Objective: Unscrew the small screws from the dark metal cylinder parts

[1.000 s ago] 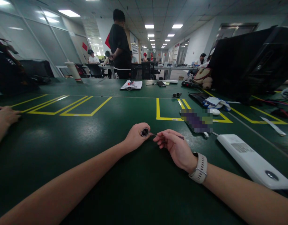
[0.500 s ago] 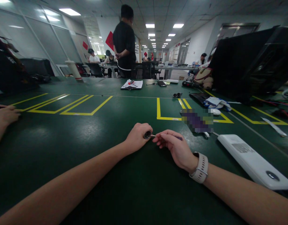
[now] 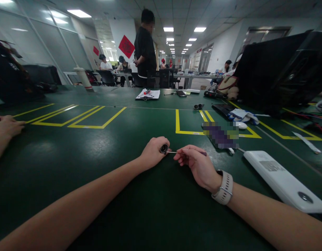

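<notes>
My left hand (image 3: 153, 152) is closed around a small dark cylindrical part (image 3: 164, 149), its round open end facing me. Most of that part is hidden by the fingers. Between its fingertips, my right hand (image 3: 196, 164) pinches a slim screwdriver (image 3: 172, 152) with a thin metal shaft and a dark purplish handle. The shaft points left, and its tip reaches the lower rim of the cylindrical part; whether it is inside cannot be made out. Both hands are low over the green table (image 3: 119, 195).
A white power bank (image 3: 281, 177) lies right of my right forearm, near a blurred purple object (image 3: 220, 135). Farther back are two dark round parts (image 3: 199, 106), a clipboard (image 3: 147, 94) and a white mouse (image 3: 239, 125). Another person's hand (image 3: 9, 129) rests at the left edge.
My right hand has shifted slightly right with the screwdriver, so more shaft shows. The cylindrical part has tilted a little in my left hand. The standing person has moved right and turned.
</notes>
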{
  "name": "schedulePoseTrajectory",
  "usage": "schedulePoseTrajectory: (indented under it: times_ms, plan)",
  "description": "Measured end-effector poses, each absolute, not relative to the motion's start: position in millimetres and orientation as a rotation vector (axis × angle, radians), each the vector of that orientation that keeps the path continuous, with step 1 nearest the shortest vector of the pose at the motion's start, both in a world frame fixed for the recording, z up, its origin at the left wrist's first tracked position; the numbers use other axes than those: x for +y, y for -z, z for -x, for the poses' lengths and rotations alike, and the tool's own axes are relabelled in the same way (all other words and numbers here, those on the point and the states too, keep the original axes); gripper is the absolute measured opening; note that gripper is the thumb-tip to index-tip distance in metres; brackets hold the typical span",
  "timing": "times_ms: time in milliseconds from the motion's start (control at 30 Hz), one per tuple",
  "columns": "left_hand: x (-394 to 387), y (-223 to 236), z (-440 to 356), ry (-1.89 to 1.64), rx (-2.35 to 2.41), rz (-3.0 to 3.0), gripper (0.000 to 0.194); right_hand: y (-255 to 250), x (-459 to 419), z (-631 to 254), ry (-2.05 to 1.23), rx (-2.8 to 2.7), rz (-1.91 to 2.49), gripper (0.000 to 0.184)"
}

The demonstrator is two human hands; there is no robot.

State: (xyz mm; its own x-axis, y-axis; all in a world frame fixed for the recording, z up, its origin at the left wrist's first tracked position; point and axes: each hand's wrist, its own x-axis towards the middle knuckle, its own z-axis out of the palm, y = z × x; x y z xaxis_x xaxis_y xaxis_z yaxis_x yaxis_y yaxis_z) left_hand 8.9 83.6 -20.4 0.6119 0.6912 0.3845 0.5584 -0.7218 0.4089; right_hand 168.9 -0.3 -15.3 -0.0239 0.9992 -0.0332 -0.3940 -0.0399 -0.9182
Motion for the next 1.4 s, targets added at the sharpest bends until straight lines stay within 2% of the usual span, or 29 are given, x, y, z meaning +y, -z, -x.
schedulePoseTrajectory:
  times_ms: [867, 1400]
  plan:
    - [84.3, 20.8, -8.6, -0.728, 1.047, -2.507, 0.011, 20.7, 0.7, -169.1, -1.245, -0.904, 1.031, 0.016]
    - [82.9, 21.2, -9.1, -0.771, 1.013, -2.444, 0.014, 19.1, 0.2, -168.3, -1.295, -0.894, 1.011, 0.014]
